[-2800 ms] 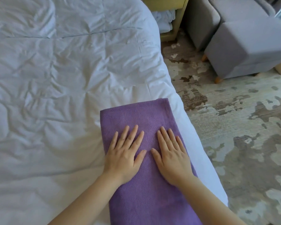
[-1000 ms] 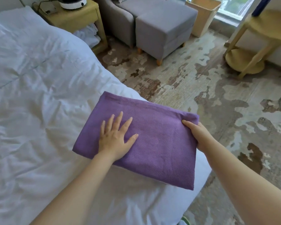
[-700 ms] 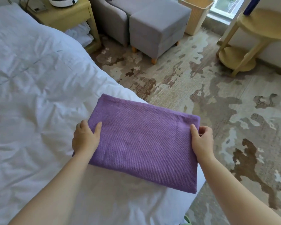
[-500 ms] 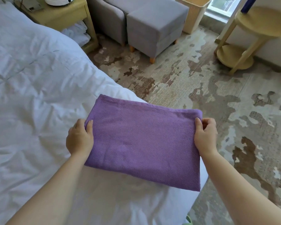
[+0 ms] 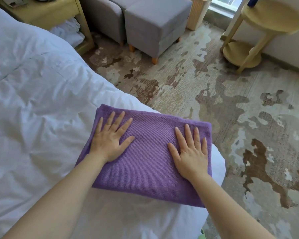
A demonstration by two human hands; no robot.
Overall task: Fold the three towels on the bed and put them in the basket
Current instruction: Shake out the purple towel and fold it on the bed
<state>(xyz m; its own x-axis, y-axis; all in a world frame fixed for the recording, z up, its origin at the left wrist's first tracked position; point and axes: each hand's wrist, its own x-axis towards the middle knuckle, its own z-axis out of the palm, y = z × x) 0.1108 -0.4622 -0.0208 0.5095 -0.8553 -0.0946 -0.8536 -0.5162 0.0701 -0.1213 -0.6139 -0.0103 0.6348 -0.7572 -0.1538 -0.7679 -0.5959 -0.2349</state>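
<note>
Towel (image 5: 150, 169) on bed (image 5: 33, 100); ottoman (image 5: 154, 23), basket (image 5: 197, 14) beyond.

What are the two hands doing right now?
Left hand: open, fingers spread, flat on the folded purple cloth towel.
Right hand: open, pressing flat on it too.

Soft daylight from the window (image 5: 222, 4) ahead of me, room evenly bright, white bed (image 5: 33, 104) slightly washed out, faint shadows in its creases, my view bowed at the edges.
</note>
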